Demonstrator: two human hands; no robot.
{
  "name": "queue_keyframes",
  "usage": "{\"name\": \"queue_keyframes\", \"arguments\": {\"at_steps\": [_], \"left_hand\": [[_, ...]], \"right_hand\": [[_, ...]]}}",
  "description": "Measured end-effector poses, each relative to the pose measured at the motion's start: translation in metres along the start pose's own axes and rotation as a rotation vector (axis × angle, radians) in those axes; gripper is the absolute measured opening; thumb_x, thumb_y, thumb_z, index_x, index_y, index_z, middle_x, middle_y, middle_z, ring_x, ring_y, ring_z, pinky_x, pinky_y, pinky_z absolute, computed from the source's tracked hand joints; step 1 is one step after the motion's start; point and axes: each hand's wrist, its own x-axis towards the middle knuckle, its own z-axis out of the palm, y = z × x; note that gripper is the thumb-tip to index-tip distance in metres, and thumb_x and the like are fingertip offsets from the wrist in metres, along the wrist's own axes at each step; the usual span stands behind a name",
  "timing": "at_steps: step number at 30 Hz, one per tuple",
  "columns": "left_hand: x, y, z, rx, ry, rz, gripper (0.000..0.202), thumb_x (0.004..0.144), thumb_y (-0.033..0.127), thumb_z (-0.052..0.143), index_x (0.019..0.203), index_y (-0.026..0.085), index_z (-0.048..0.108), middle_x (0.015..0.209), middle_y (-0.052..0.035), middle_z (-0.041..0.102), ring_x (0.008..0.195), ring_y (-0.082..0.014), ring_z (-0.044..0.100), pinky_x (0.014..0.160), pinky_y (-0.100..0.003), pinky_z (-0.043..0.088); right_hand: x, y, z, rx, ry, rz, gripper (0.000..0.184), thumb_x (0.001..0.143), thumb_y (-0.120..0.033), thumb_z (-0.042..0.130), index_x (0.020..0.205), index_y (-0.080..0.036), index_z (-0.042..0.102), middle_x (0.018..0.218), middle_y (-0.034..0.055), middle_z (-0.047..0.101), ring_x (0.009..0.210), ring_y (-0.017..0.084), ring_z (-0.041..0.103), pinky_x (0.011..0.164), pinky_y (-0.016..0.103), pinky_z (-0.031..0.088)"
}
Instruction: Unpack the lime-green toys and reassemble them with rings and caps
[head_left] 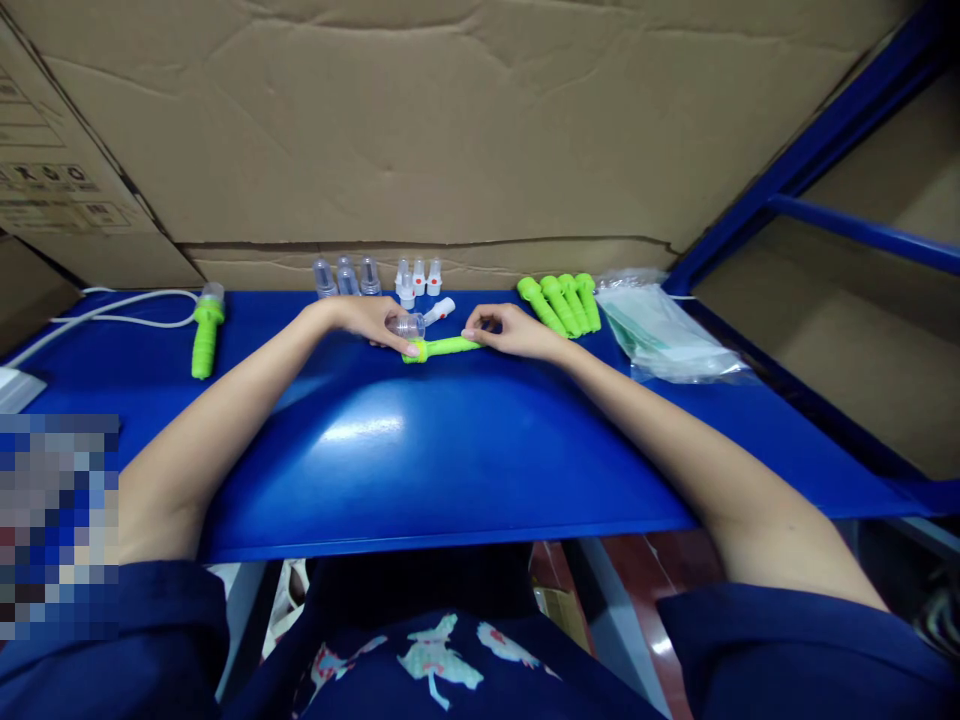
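Observation:
My left hand (375, 322) is closed round a clear plastic cap (409, 325), and its thumb presses on the wide head of a lime-green flashlight-shaped plastic handle (442, 347). That handle lies crosswise, its head toward the left. At its narrow end my right hand (506, 330) pinches it between thumb and fingertips. Just behind the clear cap, a white piece with a red dot (440, 311) lies tilted. Several more white pieces (419, 277) stand farther back, next to several upright clear caps (346, 276).
Several green handles (559, 305) lie to the right, beside clear plastic bags (667, 335). On the left, a green handle with a clear top (208, 330) lies by a white cable (142, 297). Cardboard (450, 130) walls the back of the blue table (450, 460); a blue frame (795, 160) rises at right.

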Motion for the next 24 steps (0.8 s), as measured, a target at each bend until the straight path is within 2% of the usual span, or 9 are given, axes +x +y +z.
{"name": "queue_keyframes", "arguments": {"at_steps": [2,5,7,9,11,16,20,24], "left_hand": [[0.0,0.003,0.0,-0.037,-0.014,0.012,0.055,0.065,0.066,0.072,0.09,0.017,0.07,0.067,-0.0019,0.06,0.061,-0.0135,0.051,0.058,-0.026,0.033],[0.001,0.006,0.002,-0.061,-0.025,0.015,0.054,0.062,0.064,0.075,0.088,0.017,0.068,0.064,-0.001,0.059,0.058,-0.0122,0.048,0.056,-0.026,0.032],[0.0,0.009,0.002,-0.057,-0.033,0.012,0.054,0.061,0.064,0.076,0.085,0.017,0.068,0.061,-0.0002,0.056,0.055,-0.0115,0.047,0.055,-0.026,0.031],[0.0,0.01,0.003,-0.049,-0.04,0.007,0.053,0.062,0.065,0.075,0.081,0.017,0.067,0.059,0.0002,0.055,0.054,-0.0115,0.046,0.055,-0.026,0.031],[-0.001,0.011,0.003,-0.048,-0.047,0.008,0.051,0.063,0.066,0.074,0.079,0.018,0.067,0.059,0.0,0.055,0.055,-0.0122,0.047,0.055,-0.026,0.033],[-0.002,0.012,0.002,-0.059,-0.064,0.022,0.049,0.064,0.066,0.072,0.078,0.019,0.068,0.06,-0.0007,0.056,0.056,-0.0133,0.048,0.055,-0.027,0.035],[-0.002,0.012,0.003,-0.054,-0.047,-0.009,0.05,0.062,0.067,0.072,0.078,0.019,0.068,0.059,-0.0009,0.056,0.057,-0.0135,0.048,0.057,-0.028,0.035],[-0.002,0.012,0.003,-0.061,-0.031,-0.036,0.054,0.059,0.067,0.074,0.082,0.018,0.07,0.06,-0.0008,0.056,0.058,-0.0144,0.048,0.06,-0.029,0.036]], "right_hand": [[0.005,-0.002,-0.001,-0.197,0.039,-0.044,0.035,0.093,-0.05,0.056,0.087,-0.017,0.065,0.089,0.0099,0.067,0.084,0.024,0.062,0.082,0.04,0.05],[0.023,-0.013,-0.002,-0.46,0.083,-0.138,0.027,0.093,-0.037,0.06,0.109,-0.015,0.066,0.113,0.0152,0.065,0.106,0.029,0.059,0.094,0.043,0.046],[0.039,-0.02,-0.002,-0.578,-0.03,-0.151,0.035,0.089,-0.031,0.067,0.12,-0.015,0.065,0.121,0.0163,0.063,0.115,0.032,0.056,0.097,0.044,0.044],[0.054,-0.024,0.001,-0.647,-0.189,-0.083,0.033,0.085,-0.025,0.072,0.117,-0.015,0.068,0.115,0.0156,0.067,0.112,0.033,0.058,0.093,0.042,0.046],[0.066,-0.024,0.005,-0.645,-0.238,-0.019,0.024,0.084,-0.02,0.071,0.108,-0.016,0.071,0.108,0.0144,0.07,0.105,0.032,0.062,0.086,0.038,0.047],[0.084,-0.008,0.019,-0.404,0.041,0.0,0.021,0.089,-0.022,0.064,0.109,-0.014,0.064,0.105,0.0139,0.071,0.094,0.027,0.065,0.084,0.037,0.048],[0.087,0.005,0.025,-0.311,0.134,0.081,0.032,0.087,-0.028,0.067,0.114,-0.014,0.058,0.105,0.014,0.069,0.088,0.027,0.066,0.083,0.04,0.051],[0.08,0.005,0.022,-0.356,0.228,0.055,0.042,0.085,-0.037,0.071,0.116,-0.014,0.056,0.115,0.0172,0.065,0.099,0.029,0.064,0.087,0.042,0.051]]}}
